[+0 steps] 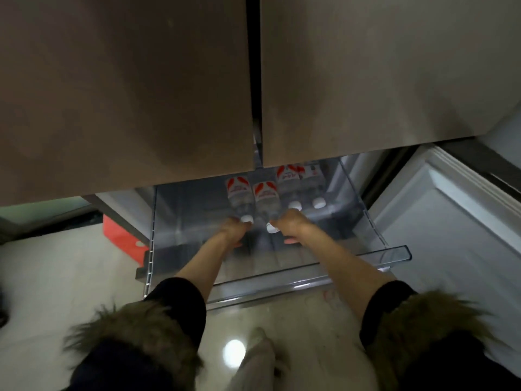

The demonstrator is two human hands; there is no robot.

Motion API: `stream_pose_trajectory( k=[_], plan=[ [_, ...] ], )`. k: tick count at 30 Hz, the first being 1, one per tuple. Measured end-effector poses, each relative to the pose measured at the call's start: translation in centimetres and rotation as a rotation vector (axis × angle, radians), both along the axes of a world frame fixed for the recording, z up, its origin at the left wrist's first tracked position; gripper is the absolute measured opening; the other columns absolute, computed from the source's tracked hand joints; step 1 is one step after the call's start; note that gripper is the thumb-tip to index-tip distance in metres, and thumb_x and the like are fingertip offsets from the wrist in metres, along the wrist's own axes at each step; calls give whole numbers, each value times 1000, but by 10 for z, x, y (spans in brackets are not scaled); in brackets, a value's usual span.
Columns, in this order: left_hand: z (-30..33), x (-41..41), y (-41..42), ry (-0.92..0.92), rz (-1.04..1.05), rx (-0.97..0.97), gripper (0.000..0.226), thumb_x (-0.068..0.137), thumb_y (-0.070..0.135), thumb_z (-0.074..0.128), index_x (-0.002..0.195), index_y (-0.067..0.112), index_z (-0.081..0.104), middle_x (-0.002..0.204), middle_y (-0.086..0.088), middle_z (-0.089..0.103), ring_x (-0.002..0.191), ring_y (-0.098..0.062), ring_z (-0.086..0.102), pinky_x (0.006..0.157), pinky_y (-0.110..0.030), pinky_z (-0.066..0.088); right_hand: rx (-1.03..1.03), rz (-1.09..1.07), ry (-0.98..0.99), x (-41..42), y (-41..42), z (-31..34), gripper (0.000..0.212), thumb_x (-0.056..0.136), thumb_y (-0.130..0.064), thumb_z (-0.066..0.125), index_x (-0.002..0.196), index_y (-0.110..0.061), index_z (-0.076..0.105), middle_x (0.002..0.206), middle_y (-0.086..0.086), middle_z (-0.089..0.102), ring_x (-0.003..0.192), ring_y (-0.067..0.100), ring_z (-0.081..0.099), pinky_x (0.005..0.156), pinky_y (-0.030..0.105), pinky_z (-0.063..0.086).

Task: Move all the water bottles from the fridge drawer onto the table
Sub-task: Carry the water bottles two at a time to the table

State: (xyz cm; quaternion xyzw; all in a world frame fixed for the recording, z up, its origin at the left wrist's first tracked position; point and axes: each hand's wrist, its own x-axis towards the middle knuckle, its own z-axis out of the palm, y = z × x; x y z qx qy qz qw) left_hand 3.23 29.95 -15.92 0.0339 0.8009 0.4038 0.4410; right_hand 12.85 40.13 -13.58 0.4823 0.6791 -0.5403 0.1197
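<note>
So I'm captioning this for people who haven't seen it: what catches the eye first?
Four water bottles with red-and-white labels lie caps forward at the back of the clear, pulled-out fridge drawer. Both hands reach in: the left hand and right hand are each at a white cap.

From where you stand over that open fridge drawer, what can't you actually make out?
Head view only:
- The back of the drawer lies under the closed upper doors, so more bottles may be hidden there.
- Bottle labels: print is too small and blurred to read.
- Left hand and right hand: seen from behind at the bottle necks, so the grip is unclear.
- The table: outside the frame.
</note>
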Motion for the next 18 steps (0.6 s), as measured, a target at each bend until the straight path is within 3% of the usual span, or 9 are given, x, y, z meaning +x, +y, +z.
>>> stream_pose_trajectory(
  k=[5, 8, 10, 13, 15, 17, 18],
  plan=[
    [-7, -8, 19, -142, 204, 75, 25, 89, 15, 59, 111, 9, 50, 108, -11, 52, 96, -24, 48, 78, -31, 46, -224, -128, -6, -18, 3, -7, 38, 94, -24, 53, 128, -7, 47, 130, 14, 53, 100, 25, 53, 78, 33, 49],
    [-8, -10, 24, -181, 280, 99, 35, 85, 13, 64, 117, 5, 50, 103, -12, 53, 93, -23, 51, 61, -24, 44, -283, -214, -3, -27, 3, -12, 37, 93, -15, 55, 128, -7, 46, 132, 14, 51, 106, 26, 55, 77, 31, 49],
    [-9, -13, 22, -250, 325, 109, 36, 83, 10, 65, 116, 3, 53, 102, -12, 55, 90, -21, 54, 59, -23, 43, -314, -260, 9, -31, 5, -15, 34, 92, -9, 55, 125, -7, 48, 130, 11, 52, 108, 25, 54, 77, 29, 48],
    [-8, -15, 15, -280, 253, 43, 10, 84, 13, 65, 89, 12, 56, 88, -8, 57, 73, -15, 52, 58, -24, 41, -323, -245, 5, -29, 9, -14, 25, 92, -5, 52, 116, -6, 52, 104, 9, 56, 100, 22, 54, 78, 28, 47],
    [-4, -15, 9, -250, 194, 8, 12, 85, 17, 64, 86, 12, 53, 84, -7, 56, 69, -14, 51, 57, -23, 42, -341, -241, -3, -26, 9, -9, 7, 91, -2, 52, 95, -6, 53, 85, 7, 52, 84, 19, 53, 79, 29, 47],
    [-1, -17, 2, -171, 141, -23, 17, 86, 21, 65, 90, 10, 52, 87, -9, 56, 69, -15, 53, 57, -23, 46, -333, -234, 18, -21, 7, -2, 10, 89, -6, 57, 83, -10, 50, 85, 7, 52, 74, 16, 51, 72, 28, 51],
    [2, -20, -2, -139, 133, -20, 19, 85, 21, 65, 92, 10, 51, 89, -11, 56, 70, -16, 54, 59, -24, 48, -319, -212, 35, -18, 6, 3, 9, 88, -9, 60, 88, -11, 52, 89, 8, 54, 75, 16, 53, 65, 26, 52]
  ],
)
